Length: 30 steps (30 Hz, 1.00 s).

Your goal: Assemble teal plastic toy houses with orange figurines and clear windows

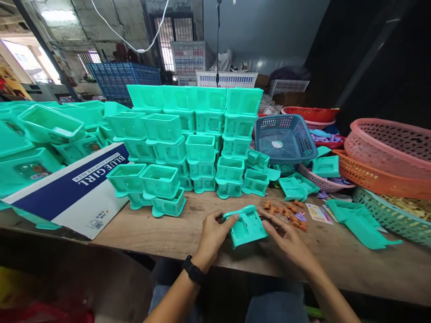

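Note:
Near the table's front edge, my left hand (215,235) grips a turquoise plastic box part (248,228), thumb on its top face and fingers at the far left side. The part is tilted, showing a face with a raised panel and small openings. My right hand (284,233) is at its right edge, thumb and fingers on either side of the corner; the fingertips are partly hidden. Just beyond my right hand lies a pile of small orange-brown pieces (286,211) with a purple piece (301,216) among them.
Stacked turquoise boxes (200,148) line the table's back and left. A beer carton (76,188) leans at left. To the right are a blue-grey basket (284,139), loose turquoise panels (363,222), printed cards (318,213) and a pink basket (390,146) stacked on others.

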### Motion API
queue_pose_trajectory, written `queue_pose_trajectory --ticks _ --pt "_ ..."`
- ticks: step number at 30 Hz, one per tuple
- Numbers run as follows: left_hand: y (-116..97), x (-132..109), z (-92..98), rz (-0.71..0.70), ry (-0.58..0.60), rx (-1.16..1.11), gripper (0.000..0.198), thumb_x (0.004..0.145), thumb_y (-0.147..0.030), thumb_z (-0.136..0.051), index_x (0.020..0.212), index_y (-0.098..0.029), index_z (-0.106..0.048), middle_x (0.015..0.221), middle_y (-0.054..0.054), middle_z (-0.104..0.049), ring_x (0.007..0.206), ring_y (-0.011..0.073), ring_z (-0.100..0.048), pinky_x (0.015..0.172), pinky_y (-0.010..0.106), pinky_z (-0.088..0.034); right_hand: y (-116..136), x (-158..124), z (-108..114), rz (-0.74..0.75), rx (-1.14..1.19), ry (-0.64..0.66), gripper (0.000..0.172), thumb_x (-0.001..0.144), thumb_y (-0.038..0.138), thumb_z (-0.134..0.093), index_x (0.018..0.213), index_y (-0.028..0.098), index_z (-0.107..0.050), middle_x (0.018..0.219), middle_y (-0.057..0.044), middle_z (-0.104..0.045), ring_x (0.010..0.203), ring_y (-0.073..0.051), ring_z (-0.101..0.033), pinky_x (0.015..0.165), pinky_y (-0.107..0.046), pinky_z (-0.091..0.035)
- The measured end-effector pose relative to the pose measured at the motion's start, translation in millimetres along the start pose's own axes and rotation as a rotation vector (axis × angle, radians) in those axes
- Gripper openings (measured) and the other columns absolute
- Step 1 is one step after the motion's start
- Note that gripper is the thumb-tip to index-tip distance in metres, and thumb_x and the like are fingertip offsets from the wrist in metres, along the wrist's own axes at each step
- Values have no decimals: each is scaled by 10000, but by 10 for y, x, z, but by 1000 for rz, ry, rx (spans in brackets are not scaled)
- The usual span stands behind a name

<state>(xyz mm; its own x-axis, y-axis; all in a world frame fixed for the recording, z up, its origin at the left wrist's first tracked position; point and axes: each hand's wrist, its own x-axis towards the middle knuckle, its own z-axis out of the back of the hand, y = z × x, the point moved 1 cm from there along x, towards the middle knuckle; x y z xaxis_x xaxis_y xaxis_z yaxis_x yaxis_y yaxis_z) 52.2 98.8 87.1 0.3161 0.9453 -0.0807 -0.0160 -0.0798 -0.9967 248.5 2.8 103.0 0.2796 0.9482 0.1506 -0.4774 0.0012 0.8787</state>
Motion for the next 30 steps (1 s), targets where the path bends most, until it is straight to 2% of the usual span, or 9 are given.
queue_pose_trajectory --ticks 5,9,15,17,19,22,25,27,30 --pt "31 -183 43 185 55 -130 712 588 -831 -731 823 -173 -596 575 -45 -539 452 115 -518 397 226 -467 -6 -164 -125 38 13 31 631 851 566 -710 1392 244 -679 1417 -124 -676 1352 -341 -605 1141 -542 -478" --pt "80 -248 62 272 115 -128 741 537 -848 -762 796 -176 -586 504 -52 -524 379 110 -496 342 205 -396 -38 -197 -216 177 -96 -53 530 882 422 -625 1381 253 -689 1419 -125 -674 1380 -329 -580 1163 -557 -452" --pt "111 -210 116 282 198 2 684 649 -865 -661 627 -186 -574 425 -29 -501 315 118 -465 317 201 -303 11 -162 -135 253 -200 31 471 869 296 -547 1299 254 -733 1342 -117 -717 1310 -308 -634 1127 -515 -488" --pt "83 -185 152 233 209 75 672 687 -839 -656 540 -191 -558 424 12 -532 335 148 -504 332 224 -329 22 -129 -128 233 -225 44 396 903 293 -496 1184 237 -769 1193 -124 -771 1187 -305 -695 1045 -481 -539" --pt "39 -157 197 134 170 129 596 702 -752 -723 570 -182 -610 557 64 -652 506 201 -642 441 251 -461 30 -81 -163 216 -262 59 347 924 276 -462 1047 221 -781 1035 -122 -789 1016 -296 -731 923 -436 -576" --pt "-18 -125 231 -149 174 184 468 716 -582 -799 972 -193 -756 1054 119 -783 960 285 -742 793 341 -610 42 6 -263 209 -300 91 307 929 262 -479 944 197 -779 913 -108 -780 856 -267 -720 815 -384 -574" --pt "3 -118 199 -386 282 272 648 733 -465 -814 1314 -222 -665 1323 138 -716 1182 322 -702 1009 450 -586 33 97 -284 208 -313 125 309 881 327 -642 1134 216 -782 1009 -73 -802 846 -233 -728 790 -327 -578" --pt "60 -116 174 -428 268 342 631 769 -440 -779 1343 -220 -638 1335 137 -713 1223 328 -691 1052 481 -571 -14 162 -155 182 -340 93 422 817 354 -737 1225 249 -765 1073 -54 -810 863 -227 -741 784 -310 -587" --pt "162 -94 165 -419 176 435 599 810 -498 -705 1328 -206 -628 1311 135 -727 1192 335 -712 1020 492 -593 -172 228 327 71 -455 -124 336 885 338 -635 1166 238 -790 1119 -78 -804 990 -256 -739 860 -353 -586"
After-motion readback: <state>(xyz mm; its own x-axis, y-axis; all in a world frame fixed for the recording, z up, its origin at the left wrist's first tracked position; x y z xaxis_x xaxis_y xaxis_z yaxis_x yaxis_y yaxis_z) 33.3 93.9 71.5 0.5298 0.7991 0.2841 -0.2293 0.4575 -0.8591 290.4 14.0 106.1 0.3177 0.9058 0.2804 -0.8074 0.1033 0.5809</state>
